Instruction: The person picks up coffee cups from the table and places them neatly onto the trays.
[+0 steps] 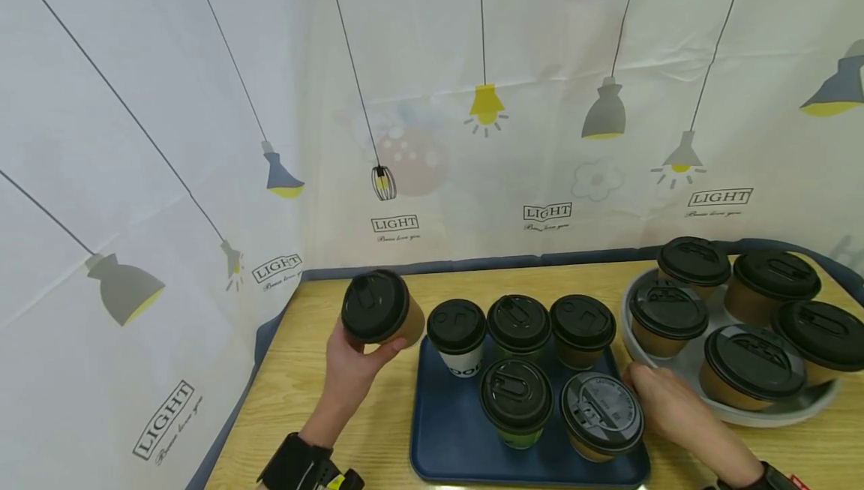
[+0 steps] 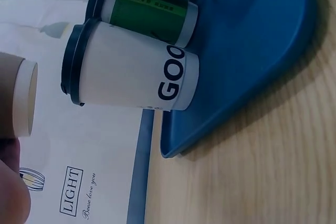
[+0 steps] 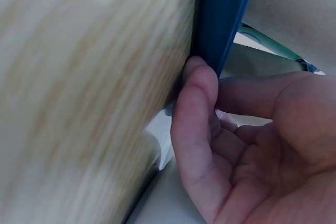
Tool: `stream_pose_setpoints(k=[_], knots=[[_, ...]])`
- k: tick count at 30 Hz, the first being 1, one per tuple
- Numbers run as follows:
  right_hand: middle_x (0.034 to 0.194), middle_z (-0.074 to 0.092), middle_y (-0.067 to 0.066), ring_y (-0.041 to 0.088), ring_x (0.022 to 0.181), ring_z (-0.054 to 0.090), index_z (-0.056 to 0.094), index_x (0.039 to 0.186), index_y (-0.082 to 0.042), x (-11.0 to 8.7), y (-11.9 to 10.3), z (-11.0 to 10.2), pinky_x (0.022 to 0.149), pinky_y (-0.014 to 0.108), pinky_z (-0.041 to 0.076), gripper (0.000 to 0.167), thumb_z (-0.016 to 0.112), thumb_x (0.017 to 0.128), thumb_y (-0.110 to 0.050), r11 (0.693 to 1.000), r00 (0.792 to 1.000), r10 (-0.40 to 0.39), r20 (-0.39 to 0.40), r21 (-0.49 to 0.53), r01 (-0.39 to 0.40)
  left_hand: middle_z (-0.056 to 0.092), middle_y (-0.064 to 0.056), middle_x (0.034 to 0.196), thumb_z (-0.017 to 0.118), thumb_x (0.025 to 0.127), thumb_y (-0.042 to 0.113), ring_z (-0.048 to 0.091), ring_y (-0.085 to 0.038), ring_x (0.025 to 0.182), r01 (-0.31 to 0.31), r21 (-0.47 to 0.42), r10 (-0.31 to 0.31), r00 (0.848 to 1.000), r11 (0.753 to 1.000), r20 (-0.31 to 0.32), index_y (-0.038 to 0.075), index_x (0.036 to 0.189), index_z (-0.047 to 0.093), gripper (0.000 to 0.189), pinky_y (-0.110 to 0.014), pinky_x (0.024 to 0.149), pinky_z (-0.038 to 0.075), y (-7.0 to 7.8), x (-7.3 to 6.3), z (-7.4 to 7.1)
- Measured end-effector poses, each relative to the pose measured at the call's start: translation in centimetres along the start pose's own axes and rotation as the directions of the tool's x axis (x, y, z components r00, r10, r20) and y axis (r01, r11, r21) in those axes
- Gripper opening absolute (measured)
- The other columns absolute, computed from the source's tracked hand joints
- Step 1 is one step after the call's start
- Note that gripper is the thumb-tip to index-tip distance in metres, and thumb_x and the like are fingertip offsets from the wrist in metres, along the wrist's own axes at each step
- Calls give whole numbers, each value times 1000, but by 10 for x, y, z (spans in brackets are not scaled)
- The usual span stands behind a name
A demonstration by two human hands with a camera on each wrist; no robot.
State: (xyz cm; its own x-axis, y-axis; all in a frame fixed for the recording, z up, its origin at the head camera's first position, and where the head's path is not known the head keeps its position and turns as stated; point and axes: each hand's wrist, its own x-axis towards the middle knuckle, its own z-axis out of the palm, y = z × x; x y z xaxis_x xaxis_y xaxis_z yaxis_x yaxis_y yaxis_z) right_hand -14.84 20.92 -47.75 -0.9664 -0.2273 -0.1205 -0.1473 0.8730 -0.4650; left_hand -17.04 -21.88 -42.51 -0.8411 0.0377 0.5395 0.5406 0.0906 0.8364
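Observation:
My left hand grips a brown paper coffee cup with a black lid, raised and tilted beside the left edge of a blue tray. In the left wrist view only the base end of that brown cup shows, above the table. My right hand is at the tray's right edge; in the right wrist view its thumb and finger pinch the tray rim. Several lidded cups stand on the tray, among them a white cup, a green cup and a brown cup with a grey-topped lid.
Right of the tray, a round whitish dish holds several brown cups with black lids. Both stand on a wooden table. Behind and to the left hangs a white curtain printed with lamps.

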Motion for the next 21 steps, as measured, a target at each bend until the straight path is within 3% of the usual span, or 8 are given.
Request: stream_pose_setpoints(k=[4,8,15,21], knots=[[65,48,-4,16,61,44,52,71,-16,-1,0,0,56,33,38,28,67,87,0,1000,1000,-7,-5,-7,7,65,2,131,87,77,-8,63,-15,120,38,6,-39,998,999,51,2,142,55,73,-28,99,53,-1,-7,-1],[64,46,-4,16,60,43,51,70,-16,-1,-1,0,56,32,37,29,65,88,1,1000,1000,-12,-14,-17,12,65,1,134,88,80,-2,62,-15,122,75,16,-77,984,997,162,4,145,55,73,-30,100,53,-3,-15,-3],[63,46,-4,16,60,43,52,69,-17,-1,-2,0,56,32,37,29,65,88,2,1000,1000,-6,-6,-23,6,60,-5,144,92,78,8,59,-19,129,186,35,-187,925,982,331,16,151,52,84,-37,105,51,-9,-26,-4],[63,46,-4,16,59,43,52,68,-17,-1,-1,0,55,32,37,30,65,87,2,1000,1000,-8,-3,-28,7,59,-5,147,96,73,10,55,-23,134,217,76,-228,867,973,442,21,152,51,92,-39,112,43,-16,-31,-3]])
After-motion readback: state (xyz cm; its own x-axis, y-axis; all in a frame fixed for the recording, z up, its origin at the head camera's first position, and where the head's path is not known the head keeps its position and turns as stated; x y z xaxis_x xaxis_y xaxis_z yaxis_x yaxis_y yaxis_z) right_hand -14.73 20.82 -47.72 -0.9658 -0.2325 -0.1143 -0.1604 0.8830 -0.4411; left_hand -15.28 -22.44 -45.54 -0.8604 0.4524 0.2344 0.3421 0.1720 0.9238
